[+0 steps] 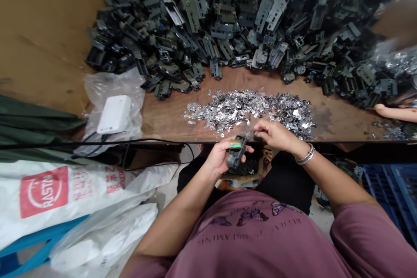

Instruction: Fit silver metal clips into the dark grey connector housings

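Observation:
My left hand (217,157) is closed around a dark grey plastic housing (235,158), held tilted just off the table's front edge. A bright green and brownish patch shows on the housing's upper side. Close to its right end, my right hand (273,134) is pinched, thumb against fingers. Something small and pale shows by those fingertips, too small to make out. Just beyond both hands a pile of small shiny metal pieces (234,106) is spread on the wooden table (163,117).
A large heap of dark plastic housings (195,21) fills the table's back. At left, a white box (114,114) with a cable rests on clear plastic. Another person's hand (395,113) is at the right edge. White sacks (81,186) lie lower left; a blue crate (387,191) stands lower right.

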A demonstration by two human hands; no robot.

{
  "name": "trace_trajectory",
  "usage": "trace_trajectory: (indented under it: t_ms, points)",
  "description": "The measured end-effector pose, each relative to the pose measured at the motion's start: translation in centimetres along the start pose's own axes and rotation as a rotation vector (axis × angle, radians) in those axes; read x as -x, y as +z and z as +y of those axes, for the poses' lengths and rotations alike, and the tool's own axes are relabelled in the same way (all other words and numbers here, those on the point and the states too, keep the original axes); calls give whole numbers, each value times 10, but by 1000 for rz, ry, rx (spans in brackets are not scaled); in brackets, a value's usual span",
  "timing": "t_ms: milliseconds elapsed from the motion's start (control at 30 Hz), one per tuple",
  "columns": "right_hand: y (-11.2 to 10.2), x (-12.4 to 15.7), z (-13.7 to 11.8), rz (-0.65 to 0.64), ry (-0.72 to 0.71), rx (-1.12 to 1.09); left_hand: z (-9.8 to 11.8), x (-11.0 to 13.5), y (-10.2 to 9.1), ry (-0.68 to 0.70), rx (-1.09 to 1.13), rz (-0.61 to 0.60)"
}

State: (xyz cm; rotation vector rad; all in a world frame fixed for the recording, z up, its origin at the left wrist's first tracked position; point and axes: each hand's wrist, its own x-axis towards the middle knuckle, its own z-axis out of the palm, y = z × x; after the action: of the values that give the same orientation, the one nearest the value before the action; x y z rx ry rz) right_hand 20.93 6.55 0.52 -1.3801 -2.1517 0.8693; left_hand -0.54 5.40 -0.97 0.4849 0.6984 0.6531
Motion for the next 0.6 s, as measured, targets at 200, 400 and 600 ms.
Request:
trace_trajectory:
  t_ms: [200, 400, 600]
  points:
    - [2, -3, 3, -78, 2, 528, 1, -9, 10, 73, 92, 217]
    - [5, 2, 10, -31, 81, 601, 3, 8, 12, 70, 62, 321]
    - [13, -5, 8, -4, 197, 758, -12, 23, 19, 61, -95, 356]
